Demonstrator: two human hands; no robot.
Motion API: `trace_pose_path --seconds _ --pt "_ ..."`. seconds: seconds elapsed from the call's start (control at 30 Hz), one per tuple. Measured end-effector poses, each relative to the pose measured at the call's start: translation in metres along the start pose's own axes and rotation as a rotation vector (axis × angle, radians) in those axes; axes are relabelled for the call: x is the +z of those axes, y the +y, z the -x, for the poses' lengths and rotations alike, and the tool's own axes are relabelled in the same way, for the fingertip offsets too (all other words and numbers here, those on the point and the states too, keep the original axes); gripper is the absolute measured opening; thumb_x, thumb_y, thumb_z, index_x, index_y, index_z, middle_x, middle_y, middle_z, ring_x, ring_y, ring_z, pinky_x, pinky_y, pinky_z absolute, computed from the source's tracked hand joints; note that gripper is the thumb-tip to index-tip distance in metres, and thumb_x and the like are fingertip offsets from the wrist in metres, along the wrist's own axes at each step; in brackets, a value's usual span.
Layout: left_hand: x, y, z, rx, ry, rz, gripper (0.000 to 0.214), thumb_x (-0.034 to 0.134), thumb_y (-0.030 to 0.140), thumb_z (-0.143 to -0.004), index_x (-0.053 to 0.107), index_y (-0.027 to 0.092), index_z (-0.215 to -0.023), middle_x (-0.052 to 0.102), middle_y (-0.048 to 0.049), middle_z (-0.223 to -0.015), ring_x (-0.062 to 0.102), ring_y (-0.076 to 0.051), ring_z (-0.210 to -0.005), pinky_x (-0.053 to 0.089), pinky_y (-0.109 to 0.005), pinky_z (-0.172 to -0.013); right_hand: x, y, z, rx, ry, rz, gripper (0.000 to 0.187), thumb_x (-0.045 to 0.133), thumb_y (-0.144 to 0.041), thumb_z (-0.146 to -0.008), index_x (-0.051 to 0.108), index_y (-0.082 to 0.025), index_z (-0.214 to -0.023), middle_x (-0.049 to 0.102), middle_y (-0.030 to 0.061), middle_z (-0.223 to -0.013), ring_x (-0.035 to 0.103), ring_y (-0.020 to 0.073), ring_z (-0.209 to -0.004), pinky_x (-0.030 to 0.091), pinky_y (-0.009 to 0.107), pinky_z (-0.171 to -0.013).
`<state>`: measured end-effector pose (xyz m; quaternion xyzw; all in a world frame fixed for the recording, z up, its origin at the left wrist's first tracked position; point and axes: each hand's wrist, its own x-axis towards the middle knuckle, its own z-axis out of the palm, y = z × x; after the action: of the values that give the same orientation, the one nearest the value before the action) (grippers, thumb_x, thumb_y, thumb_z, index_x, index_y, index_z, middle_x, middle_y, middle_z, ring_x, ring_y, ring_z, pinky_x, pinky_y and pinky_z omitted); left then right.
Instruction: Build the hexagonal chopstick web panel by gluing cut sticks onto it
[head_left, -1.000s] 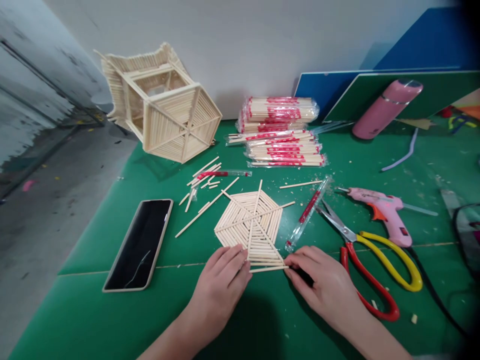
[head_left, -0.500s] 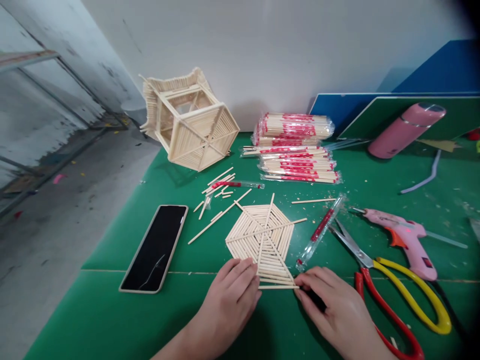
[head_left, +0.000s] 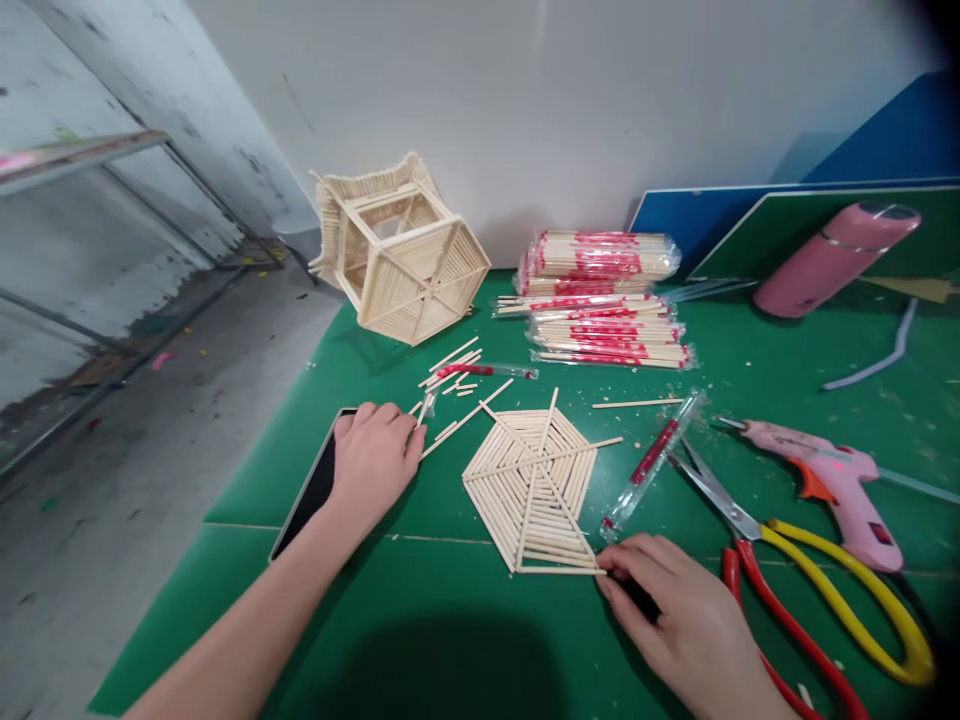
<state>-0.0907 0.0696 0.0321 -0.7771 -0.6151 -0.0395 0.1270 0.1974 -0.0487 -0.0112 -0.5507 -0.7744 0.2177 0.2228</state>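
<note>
Right hand (head_left: 664, 600) pinches outer stick (head_left: 559, 571) at five o'clock of panel (head_left: 497, 490); slip could skew it. Left hand (head_left: 379, 450), nine o'clock: grip unclear; could nudge loose sticks (head_left: 480, 407).

Even, cool, middling-bright light covers the green bench (head_left: 247, 620), seemingly from above. A broad, soft-edged shadow darkens its near middle, and a smaller, deeper one sits between the fingers (head_left: 637, 553) of the right hand (head_left: 690, 625). Glints catch the clear wrappers (head_left: 664, 262) and the cap of the pink flask (head_left: 836, 260); a pale streak of glare runs down the wall (head_left: 525, 110). The centre is fairly sharp, the shelf (head_left: 82, 160) stretched and smeared, and the upper right corner goes black.
</note>
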Motion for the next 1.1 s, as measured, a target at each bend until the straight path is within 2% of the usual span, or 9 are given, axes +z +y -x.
trace_pose_path --seconds 0.3,0.4,0.5,0.57,0.67,0.73,0.83,0.93,1.1 --pt "0.01 -0.002 -0.022 -0.023 -0.171 -0.128 0.028 0.041 0.027 -0.075 0.058 0.016 -0.055 0.06 -0.0105 -0.067 0.05 -0.027 -0.074 0.029 -0.036 -0.059 -0.006 -0.005 -0.002 0.047 -0.005 -0.035 0.013 0.047 -0.023 -0.082 0.059 -0.021 -0.086 0.06 0.0027 -0.079 0.054 0.017 -0.073 0.042 0.03 -0.063" --pt "0.002 -0.008 -0.018 -0.062 -0.154 -0.149 0.028 0.042 0.027 -0.076 0.057 0.016 -0.055 0.059 -0.0107 -0.066 0.049 -0.029 -0.073 0.029 -0.037 -0.058 -0.008 -0.006 -0.003 0.059 -0.002 -0.031 0.013 0.048 -0.023 -0.082 0.06 -0.021 -0.085 0.06 0.0026 -0.079 0.054 0.0168 -0.073 0.042 0.03 -0.063" --pt "-0.018 -0.01 -0.005 -0.107 -0.07 -0.161 0.03 0.04 0.03 -0.08 0.06 0.014 -0.064 0.058 -0.011 -0.068 0.048 -0.029 -0.077 0.032 -0.038 -0.063 -0.007 -0.006 -0.003 0.056 0.004 -0.031 0.013 0.048 -0.023 -0.081 0.06 -0.021 -0.085 0.06 0.0025 -0.08 0.054 0.0164 -0.073 0.042 0.029 -0.062" --pt "-0.032 -0.003 0.007 -0.059 -0.019 -0.112 0.026 0.042 0.031 -0.081 0.061 0.014 -0.071 0.06 -0.0083 -0.074 0.047 -0.025 -0.08 0.034 -0.035 -0.068 -0.007 -0.005 -0.003 0.051 0.004 -0.032 0.013 0.048 -0.023 -0.081 0.06 -0.021 -0.086 0.06 0.0023 -0.079 0.054 0.0163 -0.072 0.042 0.028 -0.062" --pt "-0.044 0.019 0.026 0.18 0.074 0.097 0.022 0.047 0.029 -0.08 0.059 0.019 -0.065 0.06 -0.0034 -0.071 0.049 -0.021 -0.076 0.031 -0.035 -0.066 -0.007 -0.005 -0.003 0.057 0.003 -0.029 0.013 0.048 -0.023 -0.082 0.06 -0.021 -0.086 0.059 0.0021 -0.079 0.053 0.016 -0.072 0.042 0.028 -0.062" --pt "-0.044 0.036 0.035 0.335 0.013 0.207 0.02 0.046 0.026 -0.081 0.058 0.018 -0.068 0.06 -0.0027 -0.072 0.05 -0.02 -0.076 0.032 -0.036 -0.07 -0.007 -0.005 -0.003 0.064 -0.003 -0.024 0.013 0.048 -0.023 -0.082 0.06 -0.022 -0.086 0.059 0.0021 -0.079 0.053 0.0159 -0.072 0.041 0.028 -0.063" --pt "-0.033 0.052 0.042 0.379 -0.055 0.258 0.02 0.044 0.022 -0.082 0.057 0.018 -0.066 0.059 -0.0019 -0.07 0.051 -0.019 -0.075 0.031 -0.036 -0.071 -0.007 -0.005 -0.003 0.066 -0.018 -0.018 0.014 0.047 -0.024 -0.082 0.06 -0.022 -0.085 0.06 0.0022 -0.079 0.054 0.016 -0.072 0.042 0.028 -0.063" --pt "-0.02 0.048 0.043 0.282 -0.081 0.217 0.021 0.044 0.021 -0.081 0.057 0.018 -0.065 0.059 -0.0024 -0.07 0.052 -0.019 -0.076 0.032 -0.036 -0.071 -0.007 -0.005 -0.003 0.055 -0.014 -0.011 0.014 0.046 -0.024 -0.083 0.06 -0.022 -0.086 0.06 0.0023 -0.079 0.054 0.0161 -0.072 0.042 0.028 -0.062" --pt "-0.009 0.022 0.039 0.036 -0.103 0.086 0.02 0.045 0.023 -0.079 0.058 0.018 -0.065 0.061 -0.0029 -0.071 0.053 -0.02 -0.075 0.031 -0.035 -0.067 -0.004 -0.003 -0.002 0.036 -0.004 -0.001 0.013 0.047 -0.025 -0.083 0.059 -0.022 -0.086 0.06 0.0022 -0.08 0.055 0.0162 -0.073 0.044 0.028 -0.062"
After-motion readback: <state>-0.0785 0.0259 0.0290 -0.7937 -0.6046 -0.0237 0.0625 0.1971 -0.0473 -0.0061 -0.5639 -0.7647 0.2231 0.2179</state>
